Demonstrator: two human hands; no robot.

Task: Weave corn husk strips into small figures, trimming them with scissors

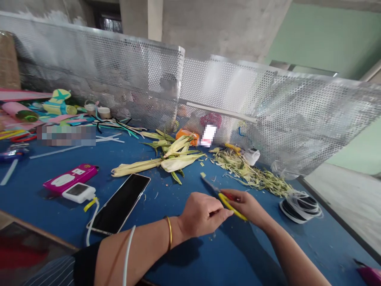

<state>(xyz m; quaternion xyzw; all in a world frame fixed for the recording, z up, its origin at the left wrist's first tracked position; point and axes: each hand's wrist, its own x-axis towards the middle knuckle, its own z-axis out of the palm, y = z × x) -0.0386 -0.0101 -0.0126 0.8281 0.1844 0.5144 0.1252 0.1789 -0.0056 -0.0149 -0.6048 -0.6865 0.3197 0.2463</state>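
Note:
Scissors (212,187) with yellow and red handles are in my right hand (245,204), its fingers closed around them, blades pointing to the far left. A small pale scrap (203,174) is at the blade tips. My left hand (202,212), with a gold bangle at the wrist, is closed, thumb reaching toward the yellow handle. Whatever its fingers hold, if anything, is hidden. Beyond the hands lie pale green corn husks (181,161). A heap of cut husk scraps (253,174) spreads to their right.
A black-screened phone (122,204), a magenta box (71,178) and a white device (79,192) with a cable lie at left. Craft strips (119,125) and scraps clutter the back left. A strap roll (300,206) sits at right. A perforated metal screen (220,83) borders the blue table.

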